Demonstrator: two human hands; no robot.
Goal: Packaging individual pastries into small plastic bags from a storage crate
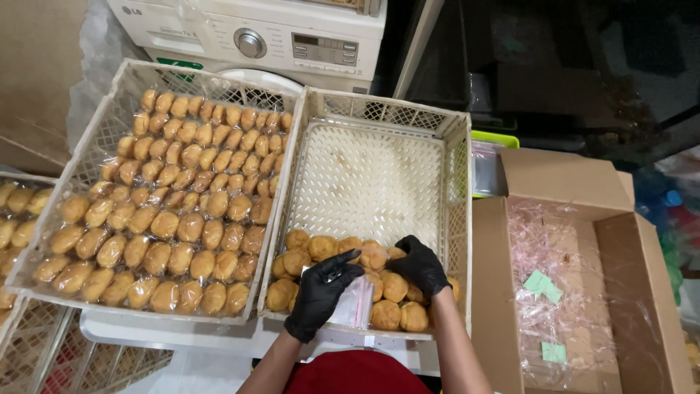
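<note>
Both my hands wear black gloves and work over the near end of a cream plastic crate (452, 182). My left hand (321, 292) holds a small clear plastic bag (354, 306) by its upper edge. My right hand (419, 266) rests on the heap of golden round pastries (321, 248) in that crate, fingers closed around one of them. The far half of this crate shows bare lattice floor.
A second cream crate (117, 102) to the left is packed with rows of bagged pastries (175, 211). An open cardboard box (561, 182) with clear wrappers and green slips stands at right. A white washing machine (292, 36) is behind. Another crate of pastries (14, 211) is at far left.
</note>
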